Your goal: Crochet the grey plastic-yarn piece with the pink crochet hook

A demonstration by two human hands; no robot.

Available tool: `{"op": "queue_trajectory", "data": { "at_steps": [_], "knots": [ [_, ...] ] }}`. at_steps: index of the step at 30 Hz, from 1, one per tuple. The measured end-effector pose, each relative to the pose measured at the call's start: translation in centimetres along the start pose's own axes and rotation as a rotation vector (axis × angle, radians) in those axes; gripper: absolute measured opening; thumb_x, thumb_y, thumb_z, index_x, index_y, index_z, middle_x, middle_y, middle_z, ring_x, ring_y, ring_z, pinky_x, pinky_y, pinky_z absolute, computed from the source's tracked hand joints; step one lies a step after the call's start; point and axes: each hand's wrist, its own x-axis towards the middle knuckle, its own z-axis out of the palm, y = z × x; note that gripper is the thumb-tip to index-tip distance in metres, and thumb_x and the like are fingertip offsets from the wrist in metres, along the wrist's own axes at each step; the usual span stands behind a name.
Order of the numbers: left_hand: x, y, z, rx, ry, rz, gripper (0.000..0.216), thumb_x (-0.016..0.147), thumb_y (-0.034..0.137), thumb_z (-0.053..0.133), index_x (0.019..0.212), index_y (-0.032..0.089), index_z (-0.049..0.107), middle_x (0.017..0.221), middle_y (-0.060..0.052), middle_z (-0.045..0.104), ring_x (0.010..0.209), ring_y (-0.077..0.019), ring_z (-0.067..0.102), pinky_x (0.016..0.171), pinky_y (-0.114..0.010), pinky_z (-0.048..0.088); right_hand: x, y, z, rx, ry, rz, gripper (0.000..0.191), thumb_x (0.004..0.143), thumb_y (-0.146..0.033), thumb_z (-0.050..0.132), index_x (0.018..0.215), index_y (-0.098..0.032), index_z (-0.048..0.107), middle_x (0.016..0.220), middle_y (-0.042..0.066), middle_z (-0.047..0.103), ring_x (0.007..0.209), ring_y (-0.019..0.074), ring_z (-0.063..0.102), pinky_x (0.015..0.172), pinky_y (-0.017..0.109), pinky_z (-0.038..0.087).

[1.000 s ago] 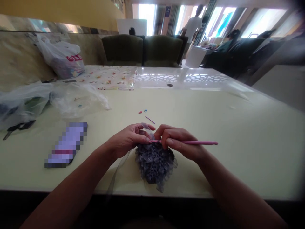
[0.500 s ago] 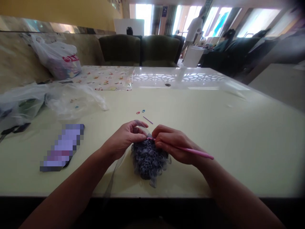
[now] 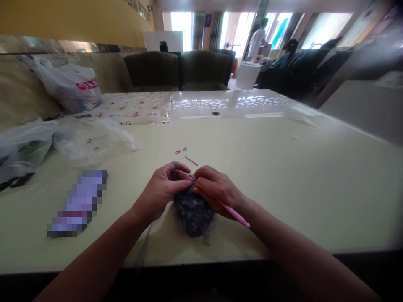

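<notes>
A dark grey, ruffled crochet piece (image 3: 193, 214) hangs just above the table's near part, slightly blurred. My left hand (image 3: 163, 186) pinches its top edge between thumb and fingers. A sheer grey ribbon (image 3: 143, 247) trails from below that hand toward the table's edge. In my right hand (image 3: 217, 188) is a pink crochet hook (image 3: 234, 214), its handle pointing down to the right. The hook's tip meets the work between both hands and is mostly hidden by fingers. Beyond them lie a thin purple needle (image 3: 191, 161), a red stitch marker (image 3: 178, 152) and a blue stitch marker (image 3: 184, 149).
A pixelated phone-like object (image 3: 77, 205) lies at left. Clear plastic bags (image 3: 94, 140) and a white carrier bag (image 3: 71, 86) stand behind it, near a patterned cloth (image 3: 135, 107). Dark green chairs (image 3: 204, 69) face the table's far side. A person (image 3: 256, 42) stands in the background.
The hook's handle has swung downward and closer in with my right hand, and its tip has drawn in between my fingers. The view has shifted slightly.
</notes>
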Motion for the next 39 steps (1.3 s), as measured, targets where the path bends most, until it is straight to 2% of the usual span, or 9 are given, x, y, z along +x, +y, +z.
{"op": "queue_trajectory", "data": {
  "at_steps": [4,7,11,15,20,23,31,39],
  "knots": [
    [-0.2,-0.2,0.2,-0.024,-0.024,0.035,0.025,0.072,0.020,0.080,0.094,0.020,0.067,0.083,0.001,0.070,0.080,-0.0130,0.062,0.078,-0.026,0.046,-0.1,0.3,0.2,0.132,0.061,0.089,0.022,0.100,-0.024,0.044,0.082,-0.018,0.056,0.095,0.007,0.056,0.080,0.0155,0.055,0.071,0.029,0.048],
    [0.1,0.0,-0.3,0.008,-0.110,0.018,0.033,0.077,0.022,0.077,0.108,0.022,0.067,0.090,-0.001,0.070,0.086,-0.0151,0.062,0.082,-0.029,0.046,-0.1,0.2,0.0,0.181,0.114,0.131,0.024,0.100,-0.024,0.045,0.079,-0.018,0.055,0.093,0.006,0.056,0.076,0.0133,0.054,0.070,0.027,0.047],
    [0.3,0.4,-0.8,0.048,-0.197,-0.052,0.043,0.075,0.020,0.078,0.116,0.025,0.064,0.084,0.001,0.065,0.079,-0.0138,0.059,0.075,-0.027,0.043,0.0,0.0,-0.4,0.235,0.130,0.142,0.025,0.100,-0.023,0.047,0.076,-0.018,0.055,0.090,0.005,0.056,0.076,0.0130,0.054,0.070,0.027,0.046],
    [0.3,0.4,-1.1,0.033,-0.196,-0.033,0.042,0.077,0.019,0.075,0.117,0.025,0.064,0.081,0.002,0.063,0.077,-0.0128,0.058,0.072,-0.026,0.042,0.1,0.1,-1.4,0.335,0.106,0.115,0.027,0.100,-0.023,0.046,0.076,-0.018,0.057,0.092,0.005,0.058,0.077,0.0131,0.055,0.069,0.027,0.046],
    [0.5,0.3,-1.4,0.030,-0.179,0.013,0.036,0.078,0.016,0.073,0.112,0.023,0.065,0.085,0.000,0.068,0.081,-0.0134,0.060,0.077,-0.026,0.045,0.1,0.6,-2.4,0.397,-0.049,0.095,0.030,0.101,-0.026,0.045,0.076,-0.017,0.058,0.098,0.007,0.059,0.076,0.0127,0.055,0.070,0.028,0.047],
    [0.6,0.3,-1.4,0.008,-0.175,0.033,0.033,0.078,0.016,0.073,0.109,0.022,0.066,0.085,0.000,0.069,0.080,-0.0133,0.061,0.075,-0.026,0.046,0.1,0.5,-2.6,0.362,-0.094,0.096,0.030,0.102,-0.027,0.045,0.076,-0.017,0.058,0.099,0.008,0.059,0.080,0.0141,0.056,0.075,0.030,0.049],
    [0.7,0.3,-1.3,0.001,-0.135,0.020,0.031,0.075,0.017,0.076,0.104,0.021,0.065,0.081,0.000,0.070,0.076,-0.0134,0.062,0.073,-0.026,0.046,0.3,0.3,-2.8,0.267,-0.147,0.025,0.029,0.101,-0.025,0.045,0.076,-0.017,0.057,0.101,0.009,0.059,0.086,0.0157,0.056,0.079,0.031,0.049],
    [0.4,0.3,-1.1,0.049,-0.102,0.028,0.031,0.075,0.019,0.076,0.104,0.021,0.065,0.081,0.000,0.069,0.076,-0.0135,0.061,0.072,-0.026,0.045,0.3,0.5,-2.1,0.187,-0.121,-0.028,0.027,0.102,-0.024,0.044,0.080,-0.017,0.057,0.097,0.009,0.059,0.086,0.0164,0.055,0.079,0.031,0.048]
  ]
}}
